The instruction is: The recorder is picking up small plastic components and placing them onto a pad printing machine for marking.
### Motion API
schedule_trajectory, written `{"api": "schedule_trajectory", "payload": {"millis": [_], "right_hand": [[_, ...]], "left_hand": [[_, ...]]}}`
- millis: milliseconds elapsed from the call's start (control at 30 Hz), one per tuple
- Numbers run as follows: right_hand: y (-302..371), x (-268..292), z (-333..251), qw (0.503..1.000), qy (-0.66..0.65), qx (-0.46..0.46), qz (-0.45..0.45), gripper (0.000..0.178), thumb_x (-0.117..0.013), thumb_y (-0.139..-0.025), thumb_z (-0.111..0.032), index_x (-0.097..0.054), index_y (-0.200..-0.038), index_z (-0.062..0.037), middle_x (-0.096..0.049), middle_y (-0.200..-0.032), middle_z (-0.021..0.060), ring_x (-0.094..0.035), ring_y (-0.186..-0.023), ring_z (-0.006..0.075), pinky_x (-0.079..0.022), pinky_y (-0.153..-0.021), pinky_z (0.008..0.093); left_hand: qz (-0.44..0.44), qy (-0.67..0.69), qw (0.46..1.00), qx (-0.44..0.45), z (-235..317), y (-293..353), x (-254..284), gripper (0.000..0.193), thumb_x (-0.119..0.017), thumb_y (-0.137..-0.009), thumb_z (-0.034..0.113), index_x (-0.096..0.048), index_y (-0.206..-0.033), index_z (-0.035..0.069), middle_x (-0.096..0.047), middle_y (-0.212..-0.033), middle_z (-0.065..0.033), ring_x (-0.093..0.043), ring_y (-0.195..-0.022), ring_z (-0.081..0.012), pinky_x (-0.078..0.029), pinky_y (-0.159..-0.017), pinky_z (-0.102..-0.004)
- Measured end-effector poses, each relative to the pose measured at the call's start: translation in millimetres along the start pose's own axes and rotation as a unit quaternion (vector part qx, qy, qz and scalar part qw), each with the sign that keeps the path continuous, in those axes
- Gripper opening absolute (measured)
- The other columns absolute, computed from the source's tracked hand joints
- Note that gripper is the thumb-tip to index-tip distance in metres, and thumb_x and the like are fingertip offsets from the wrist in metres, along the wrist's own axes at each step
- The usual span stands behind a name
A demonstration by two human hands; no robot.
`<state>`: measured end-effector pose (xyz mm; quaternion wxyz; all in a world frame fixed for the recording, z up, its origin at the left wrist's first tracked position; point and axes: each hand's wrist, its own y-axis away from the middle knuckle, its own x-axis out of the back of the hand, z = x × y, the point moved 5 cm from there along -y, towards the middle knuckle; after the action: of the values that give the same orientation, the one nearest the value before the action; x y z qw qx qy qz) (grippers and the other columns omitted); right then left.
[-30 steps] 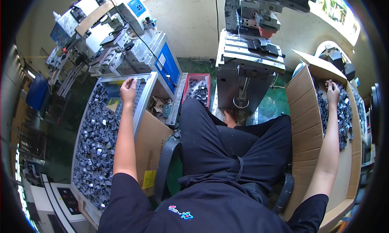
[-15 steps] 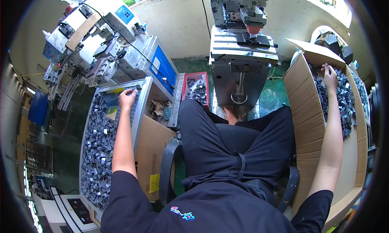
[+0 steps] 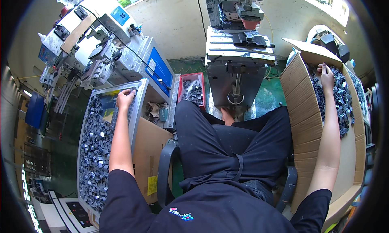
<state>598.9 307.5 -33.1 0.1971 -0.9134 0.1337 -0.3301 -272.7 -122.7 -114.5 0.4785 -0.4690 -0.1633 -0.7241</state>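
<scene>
My left hand [image 3: 126, 98] is at the far end of a metal-framed tray [image 3: 139, 107] on my left, its thumb and fingers pinched together near the right rim. A small dark spot shows at the fingertips, too small to name. Many small grey plastic-looking pieces [image 3: 95, 152] fill the tray beside that forearm. On my right, my right hand [image 3: 327, 77] is over a tall cardboard box [image 3: 302, 111], with its fingers curled in toward the thumb. What they hold, if anything, I cannot make out. Loose dark grey pieces [image 3: 342, 103] lie in the box below this hand.
Straight ahead stands a machine with a slotted metal bed [image 3: 239, 50] and a reddish pad [image 3: 249, 24] above it. A red bin [image 3: 191, 89] of pieces sits on the floor to its left. Another machine with a blue panel [image 3: 159, 71] stands behind the tray.
The whole view has shifted slightly. Both hands stay over the same places, the left pinched at the tray's far end and the right curled over the box.
</scene>
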Motion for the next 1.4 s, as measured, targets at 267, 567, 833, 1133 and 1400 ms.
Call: {"api": "schedule_trajectory", "payload": {"millis": [267, 567, 833, 1133, 1400], "right_hand": [[-1, -3, 4, 0.998, -0.067, -0.011, -0.016, 0.044, -0.047, -0.103, -0.04, -0.069, -0.101, -0.0019, -0.067, -0.081, 0.0053, -0.065, -0.072, 0.0131, -0.053, -0.065, 0.0277], [-2, -9, 6, 0.995, -0.087, -0.024, -0.038, 0.044, -0.048, -0.103, -0.04, -0.069, -0.101, -0.0014, -0.068, -0.082, 0.0054, -0.065, -0.074, 0.0128, -0.054, -0.068, 0.0276], [0, -5, 8, 0.999, -0.01, 0.009, -0.029, 0.037, -0.054, -0.1, -0.038, -0.069, -0.104, -0.0043, -0.072, -0.09, 0.0095, -0.068, -0.081, 0.0177, -0.053, -0.074, 0.0303], [21, -13, -11, 0.976, 0.14, 0.053, -0.157, 0.027, -0.073, -0.084, -0.02, -0.069, -0.105, -0.0039, -0.072, -0.098, 0.0139, -0.069, -0.091, 0.0252, -0.053, -0.083, 0.0356], [20, -1, -11, 0.983, 0.166, 0.032, -0.072, 0.044, -0.08, -0.075, -0.019, -0.067, -0.114, -0.0033, -0.07, -0.111, 0.0163, -0.068, -0.104, 0.0274, -0.052, -0.09, 0.0363]], "left_hand": [[0.018, 0.018, 1.0, 0.007, 3, 1, -4, 0.048, -0.081, -0.07, 0.047, -0.076, -0.104, 0.014, -0.075, -0.096, -0.0042, -0.071, -0.091, -0.0215, -0.051, -0.085, -0.0348], [0.043, 0.007, 0.999, -0.023, 3, 5, -1, 0.048, -0.08, -0.071, 0.049, -0.076, -0.104, 0.015, -0.075, -0.101, -0.0058, -0.07, -0.095, -0.0229, -0.051, -0.087, -0.0359], [0.054, 0.021, 0.998, -0.028, 7, 9, 1, 0.046, -0.078, -0.073, 0.05, -0.076, -0.103, 0.014, -0.074, -0.1, -0.0059, -0.07, -0.095, -0.0242, -0.051, -0.087, -0.036], [0.208, 0.147, 0.963, -0.089, 48, 22, 41, 0.026, -0.063, -0.092, 0.028, -0.075, -0.101, 0.006, -0.074, -0.095, -0.0117, -0.071, -0.087, -0.0259, -0.052, -0.078, -0.0353], [0.12, 0.279, 0.931, -0.203, 173, 78, 51, 0.027, -0.06, -0.097, 0.024, -0.07, -0.108, 0.001, -0.07, -0.081, -0.005, -0.062, -0.072, -0.0098, -0.048, -0.063, -0.0257]]}}
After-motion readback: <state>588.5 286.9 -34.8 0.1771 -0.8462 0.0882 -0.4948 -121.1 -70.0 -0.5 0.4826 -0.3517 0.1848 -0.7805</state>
